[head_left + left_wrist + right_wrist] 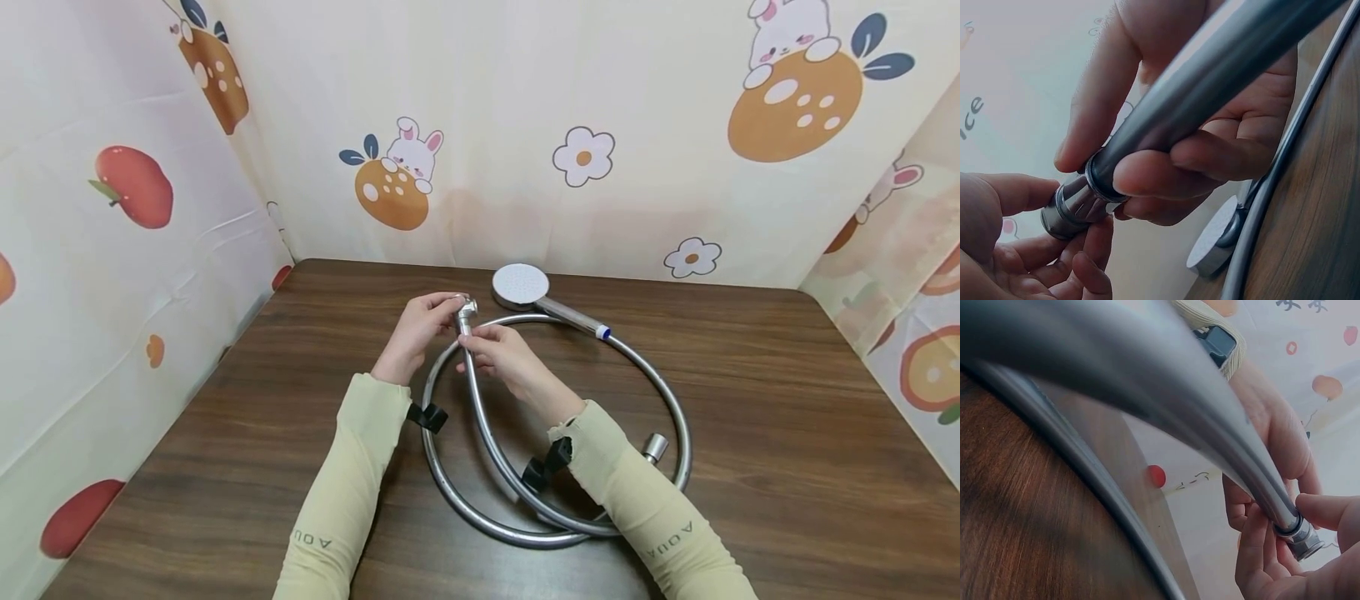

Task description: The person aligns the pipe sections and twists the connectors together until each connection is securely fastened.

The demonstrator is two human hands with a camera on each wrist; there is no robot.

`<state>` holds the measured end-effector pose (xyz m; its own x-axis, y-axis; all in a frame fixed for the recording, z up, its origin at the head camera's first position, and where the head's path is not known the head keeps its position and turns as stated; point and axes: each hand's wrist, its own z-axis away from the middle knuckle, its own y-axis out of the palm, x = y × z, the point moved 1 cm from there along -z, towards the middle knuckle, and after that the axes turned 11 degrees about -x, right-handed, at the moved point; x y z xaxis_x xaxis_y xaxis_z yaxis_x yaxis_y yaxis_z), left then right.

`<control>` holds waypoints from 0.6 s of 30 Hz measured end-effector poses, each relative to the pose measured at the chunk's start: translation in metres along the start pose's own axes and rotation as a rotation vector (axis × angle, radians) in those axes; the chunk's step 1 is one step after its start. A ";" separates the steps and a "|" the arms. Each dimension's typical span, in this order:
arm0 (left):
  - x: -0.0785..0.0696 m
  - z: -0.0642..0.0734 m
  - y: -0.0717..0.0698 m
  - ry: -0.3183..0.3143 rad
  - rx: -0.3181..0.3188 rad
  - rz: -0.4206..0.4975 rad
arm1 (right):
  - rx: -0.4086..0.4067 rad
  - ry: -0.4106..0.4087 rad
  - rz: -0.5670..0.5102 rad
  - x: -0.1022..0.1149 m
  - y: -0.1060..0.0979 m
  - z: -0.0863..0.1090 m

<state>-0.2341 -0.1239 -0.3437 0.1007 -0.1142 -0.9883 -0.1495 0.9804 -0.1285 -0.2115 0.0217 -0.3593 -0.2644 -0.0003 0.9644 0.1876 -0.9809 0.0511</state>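
Observation:
A silver flexible shower hose [491, 446] lies looped on the table, one end raised between both hands. My left hand [422, 335] pinches the metal fitting [1071, 209] at that end between thumb and fingers. Just below, my right hand [512, 367] holds the hose near the fitting's collar, thumb on one side and fingers on the other, as the right wrist view [1291, 531] also shows. Behind the hands lies a round shower head [521, 285], its handle [573, 317] ending in a blue-and-white ring where the hose meets it.
A conical metal hose nut [655, 447] lies beside the right forearm, inside the loop. Brown wood-grain table [787, 400] spreads around the hose. A printed curtain [510, 83] rises behind the table and along both sides. Black devices [427, 417] are strapped to both wrists.

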 end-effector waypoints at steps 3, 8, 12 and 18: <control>0.000 0.000 0.000 -0.001 -0.002 -0.001 | 0.009 0.011 -0.015 0.001 0.000 0.000; 0.000 0.000 0.000 -0.006 0.000 0.008 | 0.024 0.020 -0.042 0.002 -0.001 0.000; 0.000 -0.001 0.000 -0.003 0.005 0.008 | 0.041 0.010 -0.052 0.003 -0.001 0.001; 0.000 -0.001 0.000 -0.010 0.011 0.001 | 0.066 0.003 -0.048 0.004 -0.001 0.004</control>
<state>-0.2354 -0.1245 -0.3440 0.1100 -0.1120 -0.9876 -0.1392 0.9821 -0.1268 -0.2093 0.0232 -0.3546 -0.2775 0.0461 0.9596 0.2360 -0.9650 0.1146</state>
